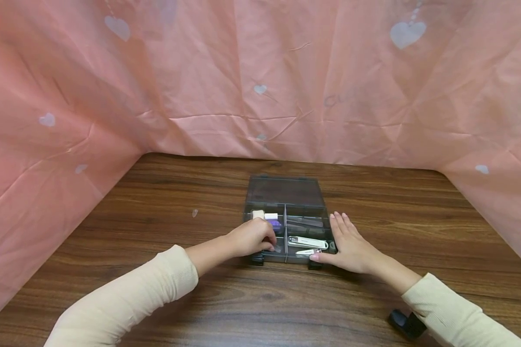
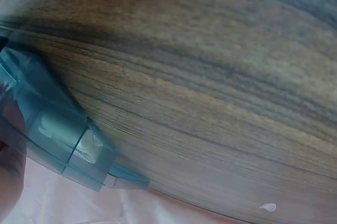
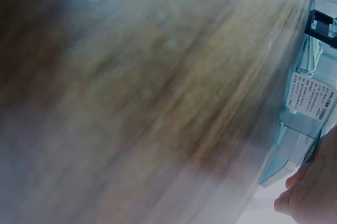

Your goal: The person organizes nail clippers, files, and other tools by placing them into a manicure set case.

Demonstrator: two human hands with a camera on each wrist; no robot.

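A translucent grey divided plastic box (image 1: pixel 285 259) lies on the table with its lid (image 1: pixel 286 191) laid back. My left hand (image 1: pixel 253 237) reaches into its front left compartment, fingers curled down among clear pieces; whether they pinch one is hidden. Behind those fingers lie a bottle with a white cap (image 1: pixel 271 216) and a purple item (image 1: pixel 275 225). On the right side, my right hand (image 1: pixel 351 246) rests along the box wall with straight fingers, thumb at the front corner. Near that thumb are a large nail clipper (image 1: pixel 307 242) and a smaller clipper (image 1: pixel 306 252).
One small clear teardrop-shaped piece (image 1: pixel 195 212) lies on the wooden table (image 1: pixel 191 188), left of the box. A black object (image 1: pixel 405 324) sits by the right sleeve. Pink cloth (image 1: pixel 286 72) with hearts hangs around the back and sides.
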